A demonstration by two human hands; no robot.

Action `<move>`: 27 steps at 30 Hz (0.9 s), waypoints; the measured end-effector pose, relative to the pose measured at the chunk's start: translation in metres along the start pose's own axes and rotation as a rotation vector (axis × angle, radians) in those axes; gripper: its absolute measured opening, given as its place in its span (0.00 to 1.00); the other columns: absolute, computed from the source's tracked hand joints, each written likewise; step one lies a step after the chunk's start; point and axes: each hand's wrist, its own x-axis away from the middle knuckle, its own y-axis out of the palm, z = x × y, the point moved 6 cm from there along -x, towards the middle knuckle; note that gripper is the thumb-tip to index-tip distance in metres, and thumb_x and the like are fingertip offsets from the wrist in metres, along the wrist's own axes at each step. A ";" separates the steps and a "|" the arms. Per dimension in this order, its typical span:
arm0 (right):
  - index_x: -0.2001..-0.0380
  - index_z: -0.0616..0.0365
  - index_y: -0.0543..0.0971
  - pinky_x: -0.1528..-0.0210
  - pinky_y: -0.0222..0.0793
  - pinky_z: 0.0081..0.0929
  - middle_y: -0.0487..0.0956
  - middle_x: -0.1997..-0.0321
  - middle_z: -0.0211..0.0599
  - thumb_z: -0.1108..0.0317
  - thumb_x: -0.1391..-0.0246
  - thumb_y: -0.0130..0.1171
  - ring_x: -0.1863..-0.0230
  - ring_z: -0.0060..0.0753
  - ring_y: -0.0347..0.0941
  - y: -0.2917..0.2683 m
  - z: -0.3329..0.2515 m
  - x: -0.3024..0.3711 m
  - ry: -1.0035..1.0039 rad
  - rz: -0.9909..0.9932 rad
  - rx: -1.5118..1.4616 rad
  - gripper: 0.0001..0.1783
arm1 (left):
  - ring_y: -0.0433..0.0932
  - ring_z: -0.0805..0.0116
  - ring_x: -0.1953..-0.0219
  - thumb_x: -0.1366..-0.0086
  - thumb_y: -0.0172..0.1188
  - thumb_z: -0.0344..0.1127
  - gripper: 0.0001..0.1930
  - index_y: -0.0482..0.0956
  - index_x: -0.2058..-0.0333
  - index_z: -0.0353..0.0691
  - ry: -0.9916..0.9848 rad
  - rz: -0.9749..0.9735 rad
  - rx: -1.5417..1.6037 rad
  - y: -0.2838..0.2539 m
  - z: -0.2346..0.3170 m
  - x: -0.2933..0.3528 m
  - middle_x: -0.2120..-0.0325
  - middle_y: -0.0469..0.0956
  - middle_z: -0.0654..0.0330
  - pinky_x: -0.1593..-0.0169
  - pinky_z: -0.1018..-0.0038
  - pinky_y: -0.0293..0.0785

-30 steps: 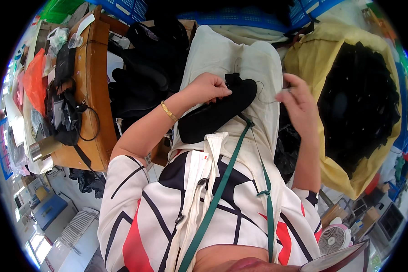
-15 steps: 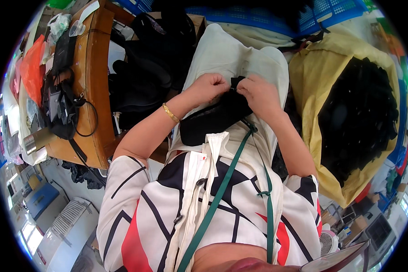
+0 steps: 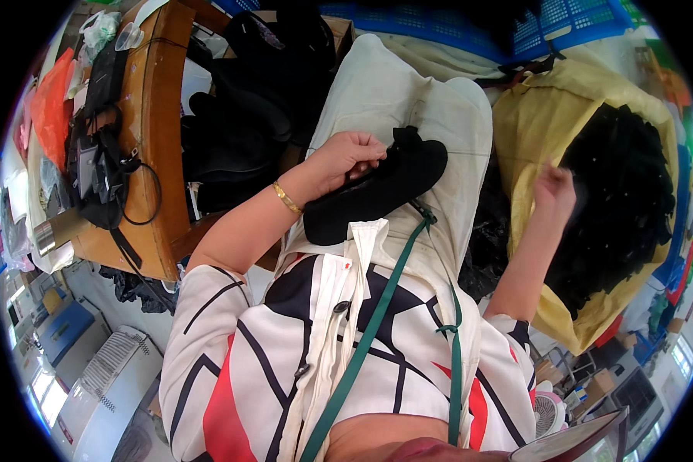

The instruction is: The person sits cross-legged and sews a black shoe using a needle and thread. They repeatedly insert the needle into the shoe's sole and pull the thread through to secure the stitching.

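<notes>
A black cloth shoe [image 3: 385, 189], long and rounded at its far end, lies slantwise on the white apron [image 3: 385, 85] over my lap. A small black bow [image 3: 406, 138] sits at its upper edge. My left hand [image 3: 354, 156] is closed on that edge, fingertips pinched beside the bow. Raised well out to the right, my right hand [image 3: 554, 189] is closed in a pinch in front of the yellow sack. A fine thread [image 3: 477, 155] stretches across from the shoe toward it. Any needle is too small to make out.
On the right stands a yellow sack [image 3: 520, 115] filled with small black pieces [image 3: 608, 208]. Black shoes [image 3: 239, 115] are heaped at the left beside a wooden table [image 3: 158, 115] with bags on it. Blue plastic baskets [image 3: 439, 32] are at the far side. Green apron straps [image 3: 377, 316] hang down my front.
My right hand has swung from the bow far out to the right, drawing thread. My left hand stays at the shoe, whose rounded end and bow are now uncovered.
</notes>
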 end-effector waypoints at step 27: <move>0.74 0.65 0.68 0.47 0.78 0.49 0.63 0.83 0.32 0.79 0.40 0.47 0.83 0.26 0.59 -0.076 -0.181 0.081 -0.937 0.078 0.016 0.07 | 0.72 0.77 0.71 0.47 0.69 0.31 0.18 0.69 0.62 0.37 0.529 0.190 -0.858 0.047 0.046 -0.013 0.75 0.74 0.64 0.66 0.78 0.69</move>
